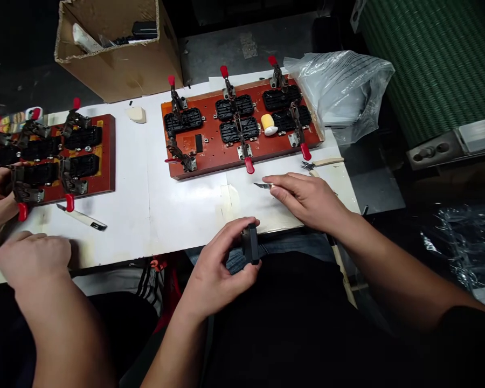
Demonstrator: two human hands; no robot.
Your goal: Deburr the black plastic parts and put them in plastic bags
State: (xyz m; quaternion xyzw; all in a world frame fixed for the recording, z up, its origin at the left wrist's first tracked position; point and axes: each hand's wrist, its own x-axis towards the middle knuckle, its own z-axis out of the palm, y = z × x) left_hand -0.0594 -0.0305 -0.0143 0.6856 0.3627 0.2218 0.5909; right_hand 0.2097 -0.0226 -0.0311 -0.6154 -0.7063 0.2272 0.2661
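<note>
White surface point(186, 215) carried a red board point(222, 156). Body-side of the board, left hand point(220, 269) held a black piece point(251, 245) end-to-end, long axis roughly toward the board; right hand point(307, 199), nearer the board, gripped a knife point(263, 186), blade leftward.

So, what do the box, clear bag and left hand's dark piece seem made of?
Box: matte, likely cardboard, by its brown, ragged edges. Bag: glossy plastic film, wrinkled and transparent. Dark piece in left hand: perhaps plastic, dull and even.
</note>
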